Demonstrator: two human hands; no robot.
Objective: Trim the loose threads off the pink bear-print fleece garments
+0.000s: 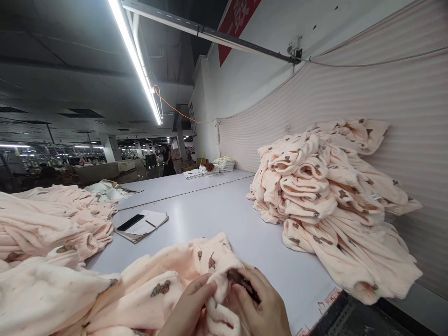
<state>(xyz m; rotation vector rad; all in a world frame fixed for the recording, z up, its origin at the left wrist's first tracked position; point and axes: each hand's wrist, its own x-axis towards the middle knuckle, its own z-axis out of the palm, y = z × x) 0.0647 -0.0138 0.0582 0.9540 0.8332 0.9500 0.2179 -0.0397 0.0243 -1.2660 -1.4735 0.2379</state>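
Note:
A pale pink fleece garment point(175, 280) with small brown bear prints lies bunched at the front of the table. My left hand point(192, 301) is closed on a fold of it, thumb and fingers pinching the fabric. Close beside it, my right hand point(264, 301) curls around dark thread snips point(249, 287), mostly hidden by the fingers and cloth. The right fingers also touch the garment's edge. Part of the garment near the bottom edge is cut off from view.
A tall heap of similar pink garments point(311, 186) stands at the right, another pile point(52, 219) at the left. On the pale table point(199, 210) lie a notebook point(154, 218), a black phone point(130, 222) and a pen point(150, 223). White stacks point(224, 164) sit at the far end.

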